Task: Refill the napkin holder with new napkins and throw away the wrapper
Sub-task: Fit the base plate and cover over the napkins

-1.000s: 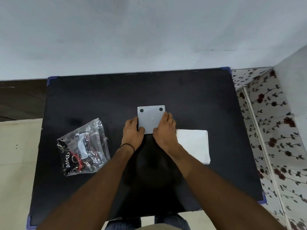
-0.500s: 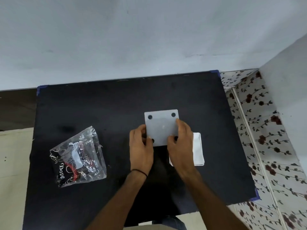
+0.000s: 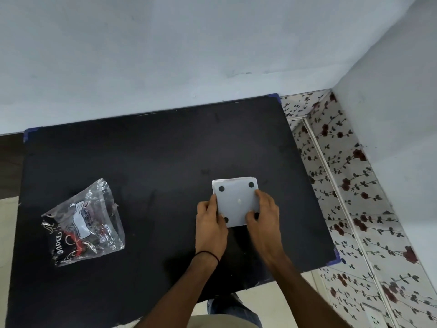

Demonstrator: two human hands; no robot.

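The grey square napkin holder lies upside down, its underside with black round feet facing up. It sits over the white napkin stack, of which only a thin white edge shows along its far side. My left hand grips the holder's left side and my right hand grips its right side. The crumpled clear wrapper, printed in black and red, lies apart on the left of the black table.
A pale wall runs along the table's far edge and another stands at the right. Floral-patterned floor tiles lie to the right of the table. Blue tape marks the table's corners.
Both hands carried the upturned holder to the right and set it over the white napkin stack, which now is almost fully covered. The wrapper has not moved.
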